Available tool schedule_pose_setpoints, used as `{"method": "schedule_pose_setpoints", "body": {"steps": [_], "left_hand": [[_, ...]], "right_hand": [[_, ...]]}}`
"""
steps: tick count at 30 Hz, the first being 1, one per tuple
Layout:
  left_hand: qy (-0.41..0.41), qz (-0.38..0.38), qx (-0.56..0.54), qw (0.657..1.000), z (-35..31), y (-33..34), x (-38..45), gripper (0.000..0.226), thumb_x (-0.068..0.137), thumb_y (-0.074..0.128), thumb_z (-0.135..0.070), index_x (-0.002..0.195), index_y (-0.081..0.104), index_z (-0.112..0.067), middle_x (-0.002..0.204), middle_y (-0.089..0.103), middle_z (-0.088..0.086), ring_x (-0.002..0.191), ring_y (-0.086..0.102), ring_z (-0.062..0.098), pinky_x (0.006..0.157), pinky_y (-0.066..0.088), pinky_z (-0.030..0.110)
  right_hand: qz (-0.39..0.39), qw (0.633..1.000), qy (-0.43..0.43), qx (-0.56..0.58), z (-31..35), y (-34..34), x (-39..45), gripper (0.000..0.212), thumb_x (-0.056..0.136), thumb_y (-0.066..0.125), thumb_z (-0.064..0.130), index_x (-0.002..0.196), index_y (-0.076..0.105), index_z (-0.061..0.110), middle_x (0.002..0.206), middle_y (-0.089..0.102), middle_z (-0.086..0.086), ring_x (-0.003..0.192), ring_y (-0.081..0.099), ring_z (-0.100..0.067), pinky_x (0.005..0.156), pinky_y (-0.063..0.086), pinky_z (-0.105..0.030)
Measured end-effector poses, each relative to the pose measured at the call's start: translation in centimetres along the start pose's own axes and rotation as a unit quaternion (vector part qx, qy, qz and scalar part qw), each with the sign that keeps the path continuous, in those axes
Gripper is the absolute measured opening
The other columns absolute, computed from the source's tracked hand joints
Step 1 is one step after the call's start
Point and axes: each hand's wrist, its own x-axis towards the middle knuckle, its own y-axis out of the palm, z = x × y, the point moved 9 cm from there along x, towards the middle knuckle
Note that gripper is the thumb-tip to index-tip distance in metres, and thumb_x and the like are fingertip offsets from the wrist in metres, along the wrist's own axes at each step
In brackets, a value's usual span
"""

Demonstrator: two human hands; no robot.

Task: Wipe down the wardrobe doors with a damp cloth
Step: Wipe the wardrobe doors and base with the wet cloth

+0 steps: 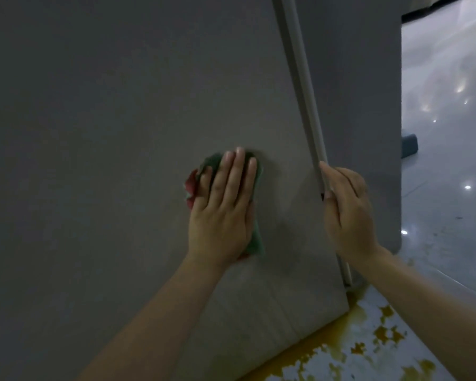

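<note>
On wardrobe door (pixel 121 119) — L hand (pixel 223 213) flat, fingers straight, pressing cloth (pixel 254 237); R hand (pixel 346 213) grips door edge (pixel 311 127).

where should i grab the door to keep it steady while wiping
Grip the door by its free vertical edge strip, coming from the right, as the right hand does. The face is flat with nothing to hold; the left hand only presses the cloth there.

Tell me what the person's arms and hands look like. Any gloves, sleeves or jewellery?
Both are bare. The left hand and right hand wear no gloves, and no rings, watch or bracelets show. No sleeves are visible on either forearm as far as the picture reaches. The fingernails are short and unpainted. The light is dim, so finer detail cannot be made out.
</note>
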Motion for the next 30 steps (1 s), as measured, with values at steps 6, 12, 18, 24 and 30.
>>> {"method": "schedule_pose_setpoints", "body": {"steps": [6, 12, 18, 24, 30], "left_hand": [[0.031, 0.011, -0.015, 0.999, -4.5, 2.5, 1.5, 0.054, 0.098, 0.04, -0.024, 0.148, 0.026, -0.006, 0.154, 0.016, 0.006, 0.143, 0.019, 0.023, 0.119, 0.006, 0.039], [0.148, 0.131, -0.061, 0.978, -10.6, 7.1, -3.3, 0.068, 0.092, 0.038, -0.02, 0.152, 0.007, -0.005, 0.158, -0.007, 0.006, 0.147, 0.001, 0.018, 0.096, 0.044, 0.034], [0.178, 0.195, -0.078, 0.961, -8.6, 6.8, -7.8, 0.067, 0.089, 0.036, -0.017, 0.152, 0.013, -0.007, 0.16, -0.003, 0.007, 0.146, 0.006, 0.021, 0.084, 0.047, 0.031], [0.056, 0.049, -0.025, 0.997, -4.4, 2.7, -0.7, 0.056, 0.096, 0.044, -0.024, 0.147, 0.031, -0.007, 0.155, 0.02, 0.008, 0.143, 0.021, 0.023, 0.119, 0.006, 0.038], [0.126, 0.107, -0.069, 0.984, -10.7, 7.0, -4.7, 0.067, 0.095, 0.036, -0.022, 0.151, 0.005, -0.002, 0.158, 0.003, 0.006, 0.145, 0.008, 0.02, 0.11, 0.029, 0.036]], "right_hand": [[0.019, 0.999, 0.022, 0.036, -0.9, 0.9, -1.0, 0.039, 0.097, 0.033, 0.01, 0.125, 0.053, -0.006, 0.106, 0.054, -0.007, 0.094, 0.051, -0.009, 0.088, 0.041, -0.01], [0.005, 0.997, 0.058, 0.054, -1.5, -0.4, 0.3, 0.033, 0.091, 0.04, -0.003, 0.115, 0.063, -0.002, 0.103, 0.06, -0.003, 0.095, 0.054, -0.002, 0.086, 0.042, -0.007], [0.025, 0.99, 0.105, 0.088, -2.2, -0.8, -0.6, 0.036, 0.089, 0.04, 0.004, 0.113, 0.067, 0.006, 0.098, 0.065, 0.003, 0.086, 0.061, -0.006, 0.078, 0.049, -0.012], [0.044, 0.989, 0.1, 0.097, -2.0, -0.4, -0.8, 0.031, 0.092, 0.043, 0.004, 0.113, 0.066, 0.007, 0.099, 0.064, 0.005, 0.091, 0.06, -0.004, 0.08, 0.052, -0.019], [0.064, 0.993, 0.063, 0.077, -2.1, -0.4, -1.6, 0.033, 0.093, 0.046, 0.009, 0.124, 0.059, 0.004, 0.105, 0.06, 0.001, 0.09, 0.058, -0.005, 0.083, 0.044, -0.008]]}}
